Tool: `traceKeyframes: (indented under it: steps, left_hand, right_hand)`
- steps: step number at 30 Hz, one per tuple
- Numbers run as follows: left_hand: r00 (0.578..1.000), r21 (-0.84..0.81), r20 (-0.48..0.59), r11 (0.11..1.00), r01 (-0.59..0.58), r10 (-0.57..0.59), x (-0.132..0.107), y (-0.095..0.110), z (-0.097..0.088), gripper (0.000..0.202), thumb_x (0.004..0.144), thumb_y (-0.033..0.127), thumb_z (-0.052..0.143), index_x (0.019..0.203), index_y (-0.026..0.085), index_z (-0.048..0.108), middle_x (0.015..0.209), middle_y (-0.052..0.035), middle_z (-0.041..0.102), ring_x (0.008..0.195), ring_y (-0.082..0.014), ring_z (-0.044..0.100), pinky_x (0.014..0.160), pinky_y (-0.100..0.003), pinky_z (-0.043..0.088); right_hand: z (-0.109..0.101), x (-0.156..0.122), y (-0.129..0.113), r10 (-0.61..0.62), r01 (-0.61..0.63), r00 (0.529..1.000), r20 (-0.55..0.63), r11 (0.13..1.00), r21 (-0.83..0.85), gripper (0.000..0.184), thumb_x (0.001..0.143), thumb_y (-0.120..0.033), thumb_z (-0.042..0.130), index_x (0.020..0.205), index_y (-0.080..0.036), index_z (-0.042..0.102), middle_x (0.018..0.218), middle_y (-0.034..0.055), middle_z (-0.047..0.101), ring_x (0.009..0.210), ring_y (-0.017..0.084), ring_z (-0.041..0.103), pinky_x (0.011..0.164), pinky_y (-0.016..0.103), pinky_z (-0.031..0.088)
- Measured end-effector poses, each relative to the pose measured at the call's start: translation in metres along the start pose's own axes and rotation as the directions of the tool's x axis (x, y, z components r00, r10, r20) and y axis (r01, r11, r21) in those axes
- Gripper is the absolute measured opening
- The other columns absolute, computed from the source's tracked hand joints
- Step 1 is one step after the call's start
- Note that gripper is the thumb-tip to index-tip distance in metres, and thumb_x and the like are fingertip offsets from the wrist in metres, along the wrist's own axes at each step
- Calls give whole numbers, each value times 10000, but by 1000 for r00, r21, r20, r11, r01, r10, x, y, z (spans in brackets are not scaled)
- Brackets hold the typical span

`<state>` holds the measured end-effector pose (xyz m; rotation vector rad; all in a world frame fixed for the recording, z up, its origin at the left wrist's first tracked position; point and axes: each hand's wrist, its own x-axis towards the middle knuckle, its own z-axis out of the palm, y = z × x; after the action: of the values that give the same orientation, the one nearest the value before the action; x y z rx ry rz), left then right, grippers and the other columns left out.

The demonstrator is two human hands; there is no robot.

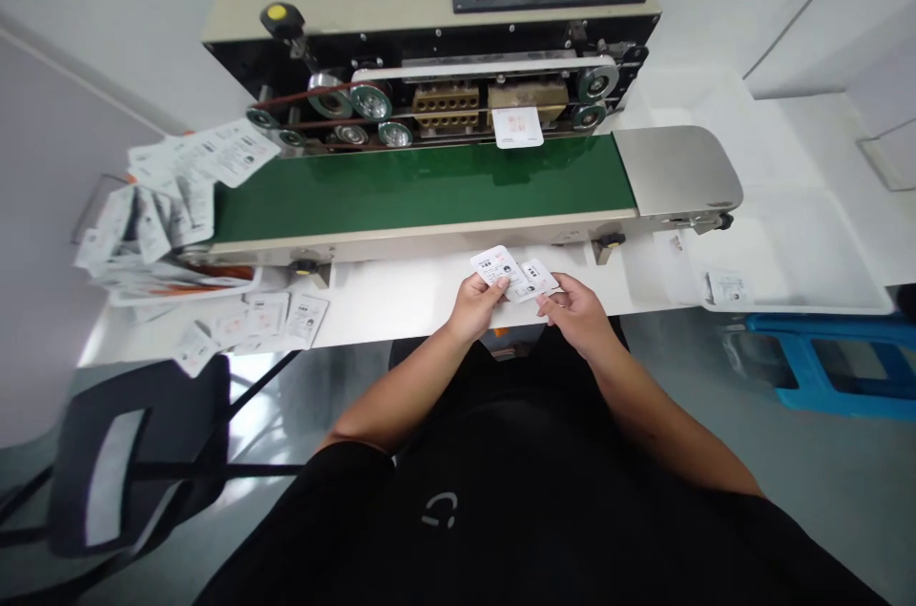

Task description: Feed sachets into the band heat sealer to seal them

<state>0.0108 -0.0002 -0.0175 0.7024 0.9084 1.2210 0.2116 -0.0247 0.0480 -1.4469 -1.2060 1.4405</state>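
In front of the machine, at the table's near edge, my left hand [478, 305] is closed on a white printed sachet [493, 264], thumb on top. My right hand [576, 308] pinches the corner of a second white sachet [538, 276], which lies partly under or against the first. Both sachets carry small black print and faint reddish marks. Beyond them, another sachet [518, 128] sticks out from the band sealer's [429, 5] rollers, above the green conveyor belt [415, 189].
At the left, a heap of sachets [164, 186] overfills a white tray [268, 280], with several loose sachets [264, 318] in front. At the right, a white bin [801, 253] holds some sachets [725, 286]. A black chair [143, 453] and blue stool [837, 363] stand below.
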Motion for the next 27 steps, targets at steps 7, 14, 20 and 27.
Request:
traceKeyframes:
  steps: [7,14,20,27]
  left_hand:
    - [983,129,184,991,-41,17,-1,1,-3,472,839,508,902,1153,165,823,1233,-143,822,1145,-310,783,1059,-465,596]
    - [974,208,221,978,-1,-46,-5,9,3,444,824,533,904,1059,162,847,1117,-146,843,1129,-335,794,1083,-510,594]
    - [976,121,208,992,43,-67,-6,11,6,453,820,520,914,1080,157,837,1090,-151,840,995,-330,827,1037,-548,626]
    - [972,137,226,990,33,-64,-6,11,5,433,847,515,894,1069,149,828,1093,-149,839,966,-292,828,1020,-522,645]
  right_hand:
    - [9,6,2,-56,93,979,-197,978,186,323,835,-461,840,832,-208,639,693,-16,612,598,113,529,581,251,470]
    - [3,8,-1,-65,156,935,-348,958,242,355,950,-577,685,1081,-261,590,1019,21,718,658,118,612,590,260,530]
    - [-25,10,-37,-105,189,950,-295,944,272,437,927,-608,710,1192,-319,517,938,-20,711,587,127,625,520,258,500]
    - [-78,34,-106,-192,264,932,-307,942,210,319,820,-340,868,1028,-263,638,790,-4,705,589,130,577,533,263,508]
